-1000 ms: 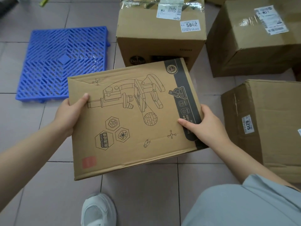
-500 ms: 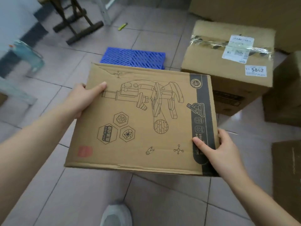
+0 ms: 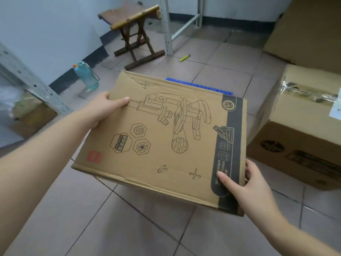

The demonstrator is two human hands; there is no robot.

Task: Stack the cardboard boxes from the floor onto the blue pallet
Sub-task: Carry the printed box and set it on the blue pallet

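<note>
I hold a flat cardboard box (image 3: 166, 141) printed with a microscope drawing, raised above the tiled floor. My left hand (image 3: 103, 108) grips its far left edge, thumb on top. My right hand (image 3: 239, 183) grips its near right corner over the dark printed band. The blue pallet (image 3: 201, 85) lies on the floor behind the box; only a thin strip of its far edge shows above the box.
A large taped cardboard box (image 3: 302, 137) stands on the floor at right, another big box (image 3: 310, 34) behind it. A wooden folding stool (image 3: 134, 32), a water bottle (image 3: 86, 76), a yellow marker (image 3: 184, 57) and metal shelf posts (image 3: 167, 24) lie beyond the pallet.
The view has lifted and moved toward the pallet. The held box has come over the pallet, hiding most of it. Both hands keep the same grip.
</note>
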